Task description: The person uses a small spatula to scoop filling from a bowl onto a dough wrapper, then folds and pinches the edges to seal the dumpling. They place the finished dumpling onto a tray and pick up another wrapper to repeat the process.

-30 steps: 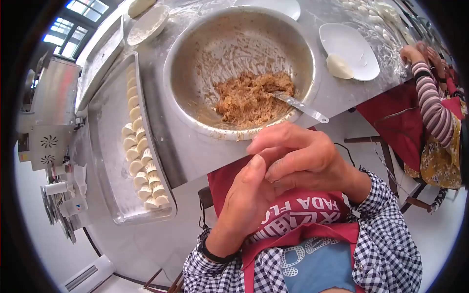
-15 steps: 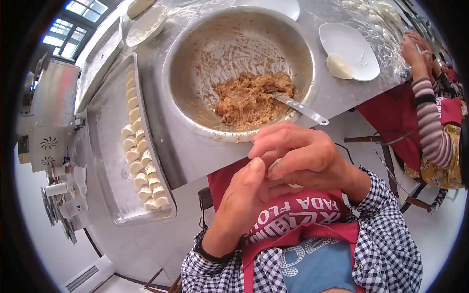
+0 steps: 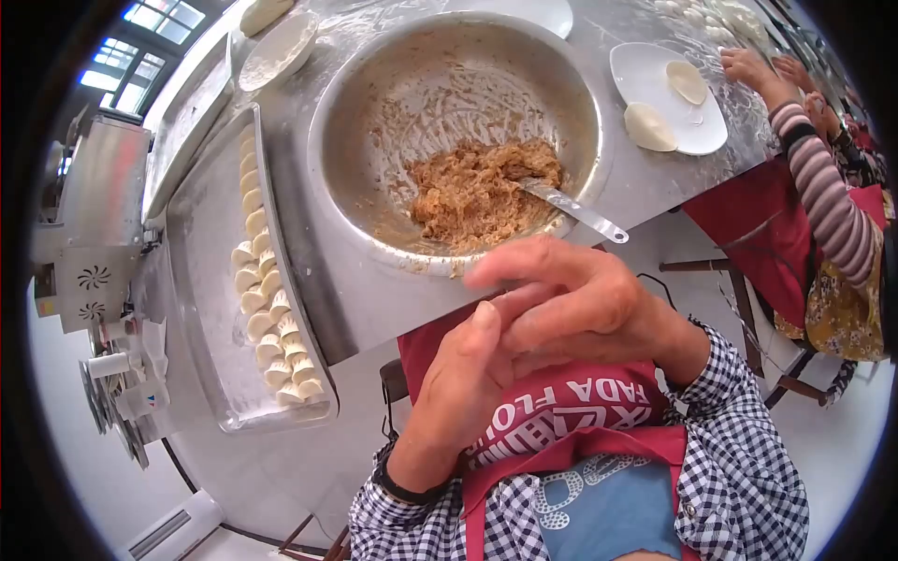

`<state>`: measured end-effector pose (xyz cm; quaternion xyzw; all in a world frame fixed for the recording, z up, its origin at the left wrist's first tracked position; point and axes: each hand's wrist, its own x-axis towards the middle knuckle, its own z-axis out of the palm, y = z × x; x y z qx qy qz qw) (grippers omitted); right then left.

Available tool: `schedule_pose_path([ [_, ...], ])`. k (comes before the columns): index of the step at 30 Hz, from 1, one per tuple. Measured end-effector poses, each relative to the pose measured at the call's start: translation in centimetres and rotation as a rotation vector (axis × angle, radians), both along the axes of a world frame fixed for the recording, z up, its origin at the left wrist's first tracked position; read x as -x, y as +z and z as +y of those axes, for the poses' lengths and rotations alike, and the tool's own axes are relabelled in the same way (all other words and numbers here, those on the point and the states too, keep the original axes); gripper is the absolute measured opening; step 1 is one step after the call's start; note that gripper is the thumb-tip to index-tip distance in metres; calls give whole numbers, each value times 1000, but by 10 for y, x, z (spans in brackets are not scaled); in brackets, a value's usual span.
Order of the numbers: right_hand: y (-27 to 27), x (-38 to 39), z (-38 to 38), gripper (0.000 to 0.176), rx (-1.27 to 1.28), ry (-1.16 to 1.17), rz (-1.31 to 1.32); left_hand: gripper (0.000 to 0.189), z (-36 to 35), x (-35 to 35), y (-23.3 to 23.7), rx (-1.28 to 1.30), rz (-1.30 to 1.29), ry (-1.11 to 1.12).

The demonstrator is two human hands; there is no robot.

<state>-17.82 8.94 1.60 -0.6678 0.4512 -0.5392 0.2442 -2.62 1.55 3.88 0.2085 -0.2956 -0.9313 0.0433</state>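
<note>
My left hand (image 3: 458,374) and my right hand (image 3: 585,304) are pressed together in front of my apron, just below the near rim of the steel bowl (image 3: 320,178). Their fingers are closed around a dumpling, which the hands now hide; a little pale dough showed between them a moment ago. Brown minced filling (image 3: 482,192) lies in the bowl, with a metal spatula (image 3: 585,213) stuck in it, its handle resting over the rim. To the left, a metal tray (image 3: 210,309) carries rows of pleated dumplings (image 3: 268,351) along its right side.
A white plate (image 3: 697,126) at the right carries round dough wrappers (image 3: 650,127), one overhanging its edge. Beyond it, a co-worker's hand (image 3: 748,70) is over the floury table. A white bowl of flour (image 3: 279,54) stands at the back left, beside another tray (image 3: 192,122).
A second wrapper has appeared on the white plate. The co-worker's hand has shifted up and left. My fingers have folded closer together, covering the pale dough.
</note>
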Motion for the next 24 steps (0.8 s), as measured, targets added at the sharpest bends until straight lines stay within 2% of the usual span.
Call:
schedule_pose_path([
  [2,8,-3,2,19,-143,-70,-85,57,3,2,3,9,-44,47],
  [6,2,-2,2,20,-131,-60,-152,56,4,4,3,-7,-46,128],
  [8,-4,-1,4,24,-84,16,-258,56,1,1,-3,-26,-7,81],
  [12,-10,-3,4,25,-34,12,-241,53,1,0,-6,-95,52,64],
  [18,7,-8,4,27,-34,-156,-124,51,2,1,-2,-108,41,167],
  [20,0,-12,6,26,-10,-160,-241,50,2,2,-3,-104,55,164],
  [24,-13,-15,3,27,95,-130,-307,47,2,1,-14,-155,91,177],
])
